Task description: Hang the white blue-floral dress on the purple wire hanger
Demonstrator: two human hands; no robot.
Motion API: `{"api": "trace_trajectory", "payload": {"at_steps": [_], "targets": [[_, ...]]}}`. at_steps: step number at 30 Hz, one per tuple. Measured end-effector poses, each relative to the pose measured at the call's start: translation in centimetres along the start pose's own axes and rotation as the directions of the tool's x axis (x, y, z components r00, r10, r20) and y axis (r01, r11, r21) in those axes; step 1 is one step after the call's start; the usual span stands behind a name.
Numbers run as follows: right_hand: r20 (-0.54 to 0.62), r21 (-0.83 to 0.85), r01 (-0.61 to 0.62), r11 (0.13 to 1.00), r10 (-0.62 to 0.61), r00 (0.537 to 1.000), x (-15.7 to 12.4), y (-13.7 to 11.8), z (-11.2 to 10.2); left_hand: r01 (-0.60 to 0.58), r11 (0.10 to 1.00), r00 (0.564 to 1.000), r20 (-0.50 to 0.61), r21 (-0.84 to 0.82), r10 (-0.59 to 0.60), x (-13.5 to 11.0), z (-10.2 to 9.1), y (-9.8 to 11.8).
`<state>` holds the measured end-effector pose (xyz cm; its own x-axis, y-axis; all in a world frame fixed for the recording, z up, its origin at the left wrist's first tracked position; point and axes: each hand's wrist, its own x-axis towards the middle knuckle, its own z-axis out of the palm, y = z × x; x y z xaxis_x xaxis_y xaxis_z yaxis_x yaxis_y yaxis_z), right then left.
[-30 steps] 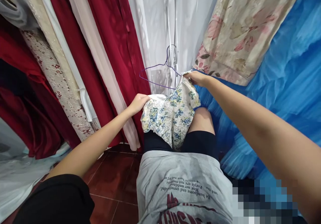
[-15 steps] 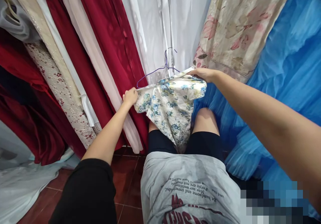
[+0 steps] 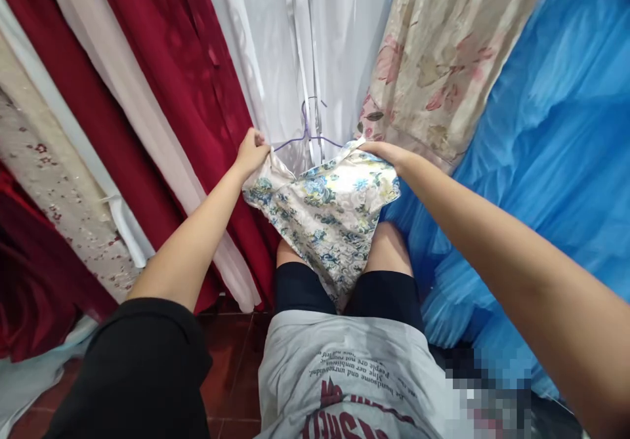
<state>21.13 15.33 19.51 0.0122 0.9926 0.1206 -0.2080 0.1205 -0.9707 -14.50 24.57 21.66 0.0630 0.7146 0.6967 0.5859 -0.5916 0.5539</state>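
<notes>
A short-sleeved floral blouse (image 3: 327, 216), white with blue and yellow flowers, hangs in front of my thighs on a purple hanger (image 3: 306, 130). My left hand (image 3: 252, 153) pinches its left shoulder by the neckline. On the other side, my right hand (image 3: 386, 153) grips the right shoulder edge; some of those fingers are hidden behind the cloth. Between my hands the neckline is stretched out, with the hanger's hook and upper arms showing above it. The rest of the hanger is covered by the blouse.
Long garments hang close around: dark red cloth (image 3: 167, 58) and a pale pink length on the left, white fabric (image 3: 266, 32) ahead, a beige floral dress (image 3: 438, 65) and blue tulle (image 3: 546, 150) on the right. Red floor tiles (image 3: 231, 354) show below.
My left hand has risen and now holds the cloth nearer the neckline, lifting that shoulder over the hanger's end. My right hand keeps its hold. The view has shifted right.
</notes>
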Motion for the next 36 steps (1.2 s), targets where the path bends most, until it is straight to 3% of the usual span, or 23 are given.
{"api": "trace_trajectory", "payload": {"at_steps": [2,4,6,8,13,16,18,20,21,22,23,24,25,27,28,29,30,32,34,36], "targets": [[0.073,-0.007,-0.115,0.993,0.115,0.991,-1.0,1.4,-0.8,0.023,1.0,1.0,0.013,0.009,-0.023,-0.4,-0.3,-0.9],[0.109,0.013,-0.169,0.986,0.167,0.98,-2.4,3.3,-1.9,-0.032,0.999,0.998,0.063,-0.014,0.033,-1.1,-0.7,-2.0],[0.108,0.088,-0.14,0.986,0.13,0.986,-3.7,5.0,-2.8,-0.133,0.99,0.99,0.051,-0.048,0.135,-2.0,-0.7,-2.7],[0.044,0.181,-0.036,0.983,0.028,0.999,-4.2,5.7,-3.1,-0.202,0.978,0.978,0.044,-0.059,0.205,-2.8,-0.3,-2.8],[-0.165,0.277,0.201,0.94,-0.16,0.973,-1.6,2.3,-1.1,-0.291,0.955,0.957,0.028,0.051,0.29,-2.8,0.7,-1.2],[-0.175,0.267,0.266,0.926,-0.224,0.959,-1.2,0.6,1.9,-0.249,0.957,0.968,0.016,0.152,0.249,-1.5,0.6,-1.5],[-0.051,0.208,0.3,0.931,-0.296,0.954,-3.0,0.8,4.3,-0.165,0.973,0.984,-0.034,0.16,0.172,-0.7,0.7,-2.5],[0.237,0.058,0.386,0.921,-0.389,0.89,-6.1,1.6,6.4,-0.036,0.999,0.989,-0.143,0.031,0.04,-0.4,1.1,-3.7],[0.454,-0.046,0.435,0.899,-0.369,0.811,-7.9,2.0,7.2,0.029,0.997,0.976,-0.213,-0.072,-0.043,-0.5,1.4,-4.1],[0.648,-0.127,0.49,0.862,-0.302,0.699,-9.5,2.4,7.8,0.088,0.979,0.952,-0.274,-0.183,-0.137,-0.8,1.8,-4.2],[0.75,-0.184,0.561,0.807,-0.254,0.611,-10.8,2.7,8.0,0.139,0.947,0.921,-0.313,-0.289,-0.231,-1.4,2.4,-3.9],[0.79,-0.232,0.628,0.743,-0.233,0.567,-11.7,3.0,8.0,0.179,0.902,0.898,-0.308,-0.394,-0.313,-2.1,3.0,-3.1],[0.795,-0.276,0.676,0.683,-0.232,0.56,-12.1,3.4,7.6,0.211,0.83,0.898,-0.232,-0.516,-0.372,-2.9,3.8,-2.0],[0.691,-0.375,0.702,0.606,-0.321,0.647,-11.4,4.4,6.1,0.282,0.603,0.932,0.065,-0.746,-0.356,-4.7,5.9,1.3],[0.592,-0.424,0.671,0.608,-0.374,0.713,-10.4,5.0,5.1,0.344,0.411,0.933,0.258,-0.844,-0.251,-5.6,7.3,3.3],[0.483,-0.454,0.612,0.648,-0.398,0.78,-9.3,5.8,3.8,0.391,0.347,0.92,0.344,-0.852,-0.189,-6.3,8.8,5.4],[0.371,-0.45,0.53,0.718,-0.39,0.843,-8.2,6.5,2.5,0.434,0.321,0.901,0.409,-0.842,-0.145,-6.9,10.3,7.6],[0.221,-0.319,0.314,0.894,-0.252,0.942,-6.5,7.8,-0.3,0.525,0.289,0.844,0.534,-0.801,-0.054,-7.7,13.2,11.5],[0.145,-0.08,0.082,0.993,-0.069,0.987,-5.9,8.7,-2.9,0.599,0.245,0.779,0.625,-0.763,0.04,-8.0,15.4,14.7],[0.005,0.15,-0.039,0.988,0.038,0.999,-6.2,8.8,-5.1,0.654,0.189,0.735,0.675,-0.732,0.07,-8.1,16.5,16.7]]}}
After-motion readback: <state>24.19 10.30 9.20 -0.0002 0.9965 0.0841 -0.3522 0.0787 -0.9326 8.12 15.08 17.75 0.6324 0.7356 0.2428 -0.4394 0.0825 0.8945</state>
